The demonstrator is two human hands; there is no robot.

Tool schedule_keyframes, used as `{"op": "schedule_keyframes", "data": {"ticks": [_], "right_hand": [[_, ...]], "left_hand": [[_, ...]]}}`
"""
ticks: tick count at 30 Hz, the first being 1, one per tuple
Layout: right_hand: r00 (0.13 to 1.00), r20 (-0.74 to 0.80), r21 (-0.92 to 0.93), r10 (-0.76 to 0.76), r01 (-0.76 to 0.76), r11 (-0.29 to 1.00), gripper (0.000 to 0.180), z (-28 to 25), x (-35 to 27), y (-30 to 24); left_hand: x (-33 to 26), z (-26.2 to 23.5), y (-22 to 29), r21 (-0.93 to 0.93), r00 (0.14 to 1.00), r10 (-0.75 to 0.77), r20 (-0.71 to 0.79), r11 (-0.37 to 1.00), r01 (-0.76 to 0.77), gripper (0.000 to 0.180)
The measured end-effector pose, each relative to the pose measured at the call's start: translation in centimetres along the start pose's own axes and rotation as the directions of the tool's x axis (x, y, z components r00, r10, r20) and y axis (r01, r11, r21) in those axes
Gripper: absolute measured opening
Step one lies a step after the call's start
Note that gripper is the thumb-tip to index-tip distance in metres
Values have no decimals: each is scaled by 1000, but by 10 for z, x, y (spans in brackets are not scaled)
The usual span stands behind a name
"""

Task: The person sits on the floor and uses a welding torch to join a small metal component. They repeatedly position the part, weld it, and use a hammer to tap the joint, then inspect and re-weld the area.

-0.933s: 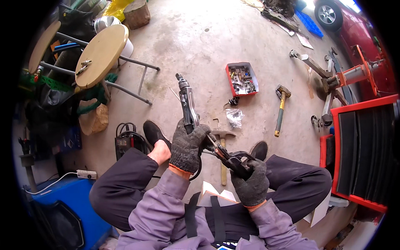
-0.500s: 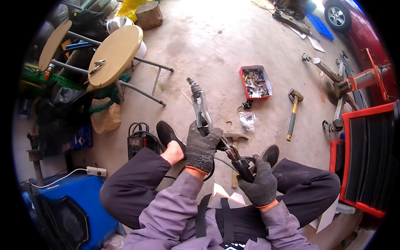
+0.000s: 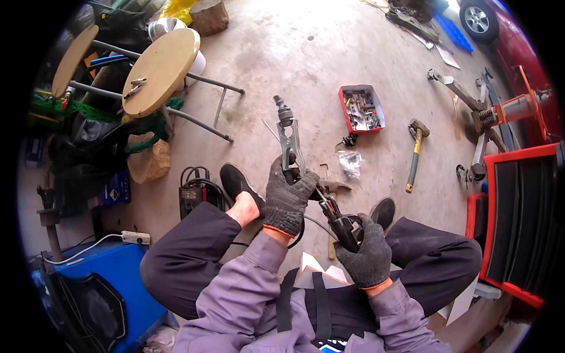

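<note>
Grey metal tool point(image 3: 286, 125) rolled in the clasping left hand point(image 3: 288, 197), baring its handle gap, while the right hand point(image 3: 369, 256) gripped what looked like a black key set point(image 3: 340, 227).

Floor point(image 3: 268, 53): concrete, pale grey-brown, stained in patches, one small dark spot toward the upper middle. Light: bright, strongest along the top of the view. Furniture: a chair point(image 3: 168, 67) at left, with round tan seat, tan backrest and grey tube legs (small metal fittings rest on the seat). Two cut logs noted near it, one beyond point(image 3: 209, 19), one on the near side point(image 3: 154, 163). Wall point(image 3: 35, 203): pale, at far left, partly hidden by dark clutter. Lower left: blue cabinet point(image 3: 132, 265), kind uncertain. Right: red-framed rack point(image 3: 518, 217) with black panels. Upper right: red car point(image 3: 511, 47), one wheel point(image 3: 478, 19) visible.
</note>
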State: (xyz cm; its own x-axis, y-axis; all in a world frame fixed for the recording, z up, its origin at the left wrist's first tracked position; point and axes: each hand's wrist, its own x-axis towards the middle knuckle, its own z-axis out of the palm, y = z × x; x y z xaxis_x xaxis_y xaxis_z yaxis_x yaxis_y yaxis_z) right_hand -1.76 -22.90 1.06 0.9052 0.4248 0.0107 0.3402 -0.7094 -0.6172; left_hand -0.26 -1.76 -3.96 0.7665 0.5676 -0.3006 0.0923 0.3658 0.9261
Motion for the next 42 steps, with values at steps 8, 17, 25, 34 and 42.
{"op": "schedule_keyframes", "data": {"ticks": [8,17,25,34,42], "right_hand": [[994,-73,9,-79,80,997,69,-2,4,2],[989,-85,-44,-120,116,992,70,-3,4,3],[986,-95,5,-134,135,991,70,-5,6,0],[994,-29,113,-106,109,988,68,-10,11,-4],[979,-112,56,-169,176,983,70,-9,12,-4]], "left_hand": [[-4,6,6,-7,990,-139,5,990,139,36],[-4,4,2,27,989,-147,-6,989,147,22],[-5,-1,-6,-163,975,-215,59,961,222,23],[-4,-7,-9,-236,957,-282,68,927,290,18],[-3,-2,14,-222,982,-130,-137,970,97,19]]}}
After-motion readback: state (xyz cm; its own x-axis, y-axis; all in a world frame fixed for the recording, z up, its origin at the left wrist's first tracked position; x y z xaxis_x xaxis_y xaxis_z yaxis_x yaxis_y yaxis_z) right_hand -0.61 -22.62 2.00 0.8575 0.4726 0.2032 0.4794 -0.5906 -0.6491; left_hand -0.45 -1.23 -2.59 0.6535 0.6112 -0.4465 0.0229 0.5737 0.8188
